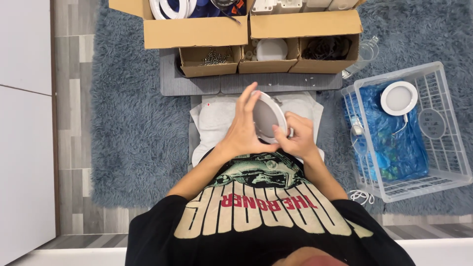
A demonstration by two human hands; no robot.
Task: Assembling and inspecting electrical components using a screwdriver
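Two hands meet on one round white lamp disc (266, 116), held tilted on edge above the white cloth (217, 120) on your lap, in front of your chest. Your left hand (245, 129) is spread against the disc's near face, its fingers (248, 101) reaching up to the top rim, so it is cupping and steadying rather than pinching. Your right hand (296, 136) is curled shut on the lower right rim, thumb and fingertips pressed at the edge by a small metal part (too small to tell what it is). The disc looks light and stiff, with a smooth plastic face that is likely to slip and smudge, so the rim seems the safest place to hold; any spring clip at the side may snap back. A similar round lamp (398, 98) lies in the clear plastic basket (446, 162) to your right, on blue wrapping (389, 143). Ahead, open cardboard boxes (268, 37) of small parts sit on the grey rug (133, 123).
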